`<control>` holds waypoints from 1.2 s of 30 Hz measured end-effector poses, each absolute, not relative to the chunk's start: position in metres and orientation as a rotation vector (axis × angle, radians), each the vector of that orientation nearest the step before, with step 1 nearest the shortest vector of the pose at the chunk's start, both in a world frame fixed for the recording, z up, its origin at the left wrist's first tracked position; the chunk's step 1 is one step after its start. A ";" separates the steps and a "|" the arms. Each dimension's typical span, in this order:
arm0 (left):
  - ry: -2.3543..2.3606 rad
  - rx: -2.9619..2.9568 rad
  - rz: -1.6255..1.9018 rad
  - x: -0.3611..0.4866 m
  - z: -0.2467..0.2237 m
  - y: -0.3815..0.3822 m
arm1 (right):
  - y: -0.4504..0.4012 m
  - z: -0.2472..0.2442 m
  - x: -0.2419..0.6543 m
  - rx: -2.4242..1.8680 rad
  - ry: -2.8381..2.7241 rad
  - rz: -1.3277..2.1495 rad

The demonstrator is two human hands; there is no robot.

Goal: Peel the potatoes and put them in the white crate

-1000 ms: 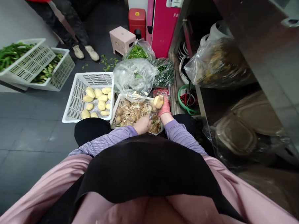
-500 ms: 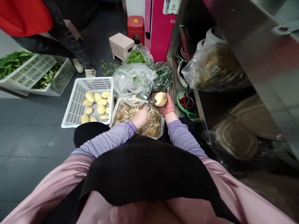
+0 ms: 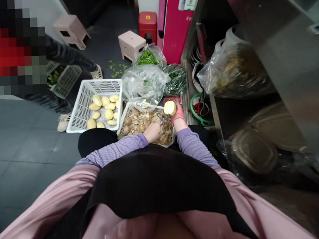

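Observation:
A partly peeled potato (image 3: 170, 107) is held in my right hand (image 3: 178, 113), which wears a reddish glove. My left hand (image 3: 153, 130) is closed around a small tool, probably a peeler (image 3: 162, 121), just left of and below the potato. Both hands are over a white basket (image 3: 120, 127) of brown peelings and unpeeled potatoes (image 3: 126, 130). To its left, a larger white basket (image 3: 78, 108) contains several peeled yellow potatoes (image 3: 108, 114). The tool's blade is blurred.
Clear bags of greens (image 3: 145, 83) lie beyond the peelings. A green-rimmed basket (image 3: 199, 119) with scissors is at the right, beside a metal shelf. A person's legs (image 3: 66, 55) are at the left, near pink stools (image 3: 131, 44).
My left hand has shifted slightly right and down, and the potato has turned its pale face more toward me. The person at the left has stepped leftward, legs now wider apart.

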State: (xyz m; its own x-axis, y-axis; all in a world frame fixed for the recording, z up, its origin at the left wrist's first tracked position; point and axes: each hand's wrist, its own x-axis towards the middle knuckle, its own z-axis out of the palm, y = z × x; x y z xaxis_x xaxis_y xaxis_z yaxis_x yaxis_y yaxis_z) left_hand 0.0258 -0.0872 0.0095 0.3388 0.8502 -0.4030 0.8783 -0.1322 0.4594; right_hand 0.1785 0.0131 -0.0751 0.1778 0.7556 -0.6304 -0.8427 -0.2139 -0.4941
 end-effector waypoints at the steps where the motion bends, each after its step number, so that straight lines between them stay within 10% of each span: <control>1: 1.542 1.999 -0.018 0.025 0.015 -0.079 | 0.013 -0.071 0.180 -1.026 0.169 1.462; 36: 1.698 1.842 0.049 0.053 -0.007 -0.043 | 0.018 -0.071 0.153 -1.282 0.212 1.149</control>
